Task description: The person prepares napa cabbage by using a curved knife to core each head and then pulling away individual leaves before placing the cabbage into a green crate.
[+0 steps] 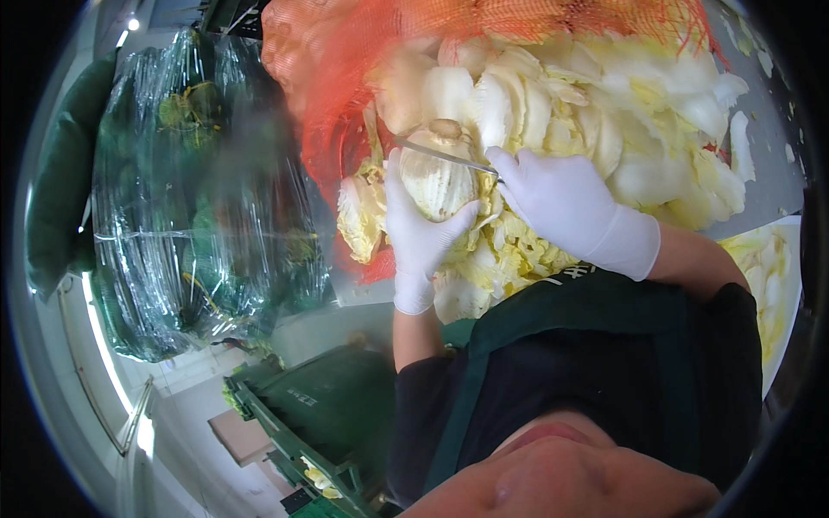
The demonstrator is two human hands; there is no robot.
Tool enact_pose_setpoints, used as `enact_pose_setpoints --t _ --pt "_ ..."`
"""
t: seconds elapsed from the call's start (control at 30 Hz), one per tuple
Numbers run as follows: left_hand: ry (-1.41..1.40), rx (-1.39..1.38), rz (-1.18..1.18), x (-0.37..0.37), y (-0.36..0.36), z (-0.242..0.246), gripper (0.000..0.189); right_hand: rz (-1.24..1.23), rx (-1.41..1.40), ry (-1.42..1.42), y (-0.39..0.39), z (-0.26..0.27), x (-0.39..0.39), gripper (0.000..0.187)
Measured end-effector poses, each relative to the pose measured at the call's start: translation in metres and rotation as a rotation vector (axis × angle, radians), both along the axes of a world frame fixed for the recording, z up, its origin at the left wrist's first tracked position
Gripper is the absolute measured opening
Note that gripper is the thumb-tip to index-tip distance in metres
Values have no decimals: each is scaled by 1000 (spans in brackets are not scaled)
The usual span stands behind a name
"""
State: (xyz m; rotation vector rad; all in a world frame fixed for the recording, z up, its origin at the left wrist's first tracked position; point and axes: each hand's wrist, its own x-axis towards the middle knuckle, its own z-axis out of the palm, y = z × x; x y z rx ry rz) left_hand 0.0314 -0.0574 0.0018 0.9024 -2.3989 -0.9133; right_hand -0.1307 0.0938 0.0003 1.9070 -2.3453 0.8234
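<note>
A pale head of napa cabbage (437, 184) rests in my gloved left hand (421, 236), its cut stem end pointing away from me. The thumb and fingers wrap its two sides. My right hand (570, 201), also in a white glove, grips a knife whose thin blade (447, 157) lies across the cabbage just below the stem. The knife's handle is mostly hidden in the fist. Loose cabbage leaves (518, 103) are heaped behind and to the right of the head. Yellow frilly leaves (518, 249) lie between my forearms, and a small leafy piece (359, 217) sits left of my left hand.
Orange mesh sacks (337, 71) line the far side of the grey work surface (764, 168). On the left stand green net sacks wrapped in clear film (207, 194). A green wheeled bin (324, 408) is at lower left. More leaves lie in a white container (771, 285) at right.
</note>
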Motion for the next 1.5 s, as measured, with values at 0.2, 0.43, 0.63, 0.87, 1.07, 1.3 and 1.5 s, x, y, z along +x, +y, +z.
enact_pose_setpoints --t 0.2,0.43,0.63,0.87,1.07,1.3,1.5 --pt "-21 -60 28 -1 5 1 108 -7 105 26 -16 -12 7 12" --pt "-46 -137 48 -4 9 -8 107 -32 135 45 -25 -27 3 10" --pt "2 -284 32 -2 23 -18 105 30 211 3 -55 -41 -14 12" --pt "244 66 62 20 21 -8 81 100 281 -452 -27 -24 -43 19" --pt "523 209 321 31 5 -10 71 23 91 -691 -11 9 -14 22" --pt "264 -95 149 19 -3 4 82 20 121 -668 -39 -7 -5 41" --pt "-193 -560 -57 8 13 24 100 -26 174 -758 -48 -16 -5 42"
